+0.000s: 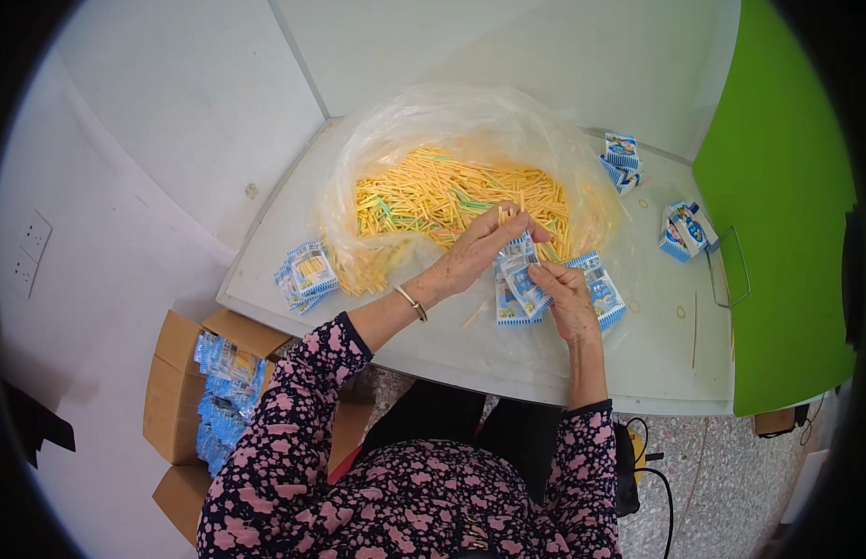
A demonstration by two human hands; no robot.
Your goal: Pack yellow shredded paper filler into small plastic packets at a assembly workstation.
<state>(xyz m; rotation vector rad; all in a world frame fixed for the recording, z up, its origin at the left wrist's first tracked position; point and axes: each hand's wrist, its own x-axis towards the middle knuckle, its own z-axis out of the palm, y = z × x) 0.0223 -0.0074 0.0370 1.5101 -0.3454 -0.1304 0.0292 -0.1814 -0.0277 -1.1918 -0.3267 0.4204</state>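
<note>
Pale walls (pixel 545 47) met in a corner behind the big clear plastic bag (pixel 470 101), two white socket plates (pixel 35 236) sat far out to the bag's left, and a tall bright-green panel (pixel 778 186) stood well to its right. Under the bag ran a smooth pale-grey tabletop (pixel 656 345), and below its front edge, on the bag's near side, showed a speckled terrazzo floor (pixel 694 447).

And look inside the bag: a great heap of thin yellow sticks (pixel 433 186), green ones (pixel 470 201) scattered through! At the bag's near edge, the bare left hand (pixel 484 247) had its fingers closed around a small bunch of yellow sticks (pixel 510 214), right by the top of a blue-and-white plastic packet (pixel 520 287); whether any had gone in, I couldn't tell. Beside it, the bare right hand (pixel 568 296) gripped that same packet, thumb on top.

Another flat blue packet (pixel 605 287) lay at the bag's near right. Left of the bag sat a small pile of filled packets (pixel 309 272), and lower on that side, an open brown cardboard box (pixel 172 382) brimmed with blue packets (pixel 230 396). Out right, more filled packets (pixel 683 231) rested near the green panel.
</note>
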